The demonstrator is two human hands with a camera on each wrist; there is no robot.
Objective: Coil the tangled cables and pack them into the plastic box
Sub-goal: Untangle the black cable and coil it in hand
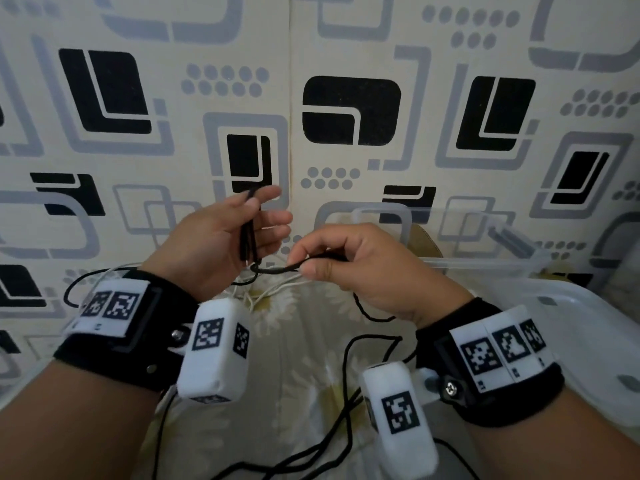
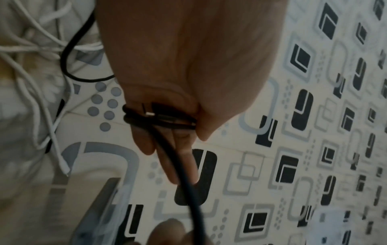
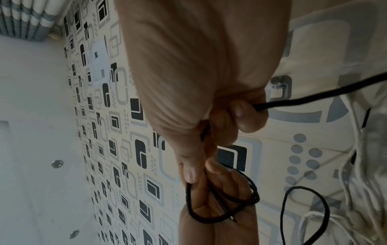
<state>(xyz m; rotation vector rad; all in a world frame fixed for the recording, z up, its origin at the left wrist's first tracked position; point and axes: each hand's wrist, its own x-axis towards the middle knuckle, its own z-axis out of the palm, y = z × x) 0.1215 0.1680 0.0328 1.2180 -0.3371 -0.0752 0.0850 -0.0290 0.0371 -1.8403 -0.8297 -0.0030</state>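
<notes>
My left hand (image 1: 254,220) is raised palm inward and its thumb pins several loops of the black cable (image 1: 248,237) against the fingers. The left wrist view shows those loops (image 2: 161,119) lying across the fingers under the thumb, with one strand (image 2: 188,190) running away. My right hand (image 1: 311,266) pinches the same cable just right of the coil, fingers curled round the cable (image 3: 314,97). The loose remainder trails down over the cloth (image 1: 346,410). The clear plastic box (image 1: 485,262) stands open behind my right hand.
A tangle of white cables (image 1: 270,289) lies on the flowered cloth (image 1: 311,348) below my hands. A pale plastic lid (image 1: 588,334) rests at the right. A patterned wall (image 1: 346,112) closes off the back.
</notes>
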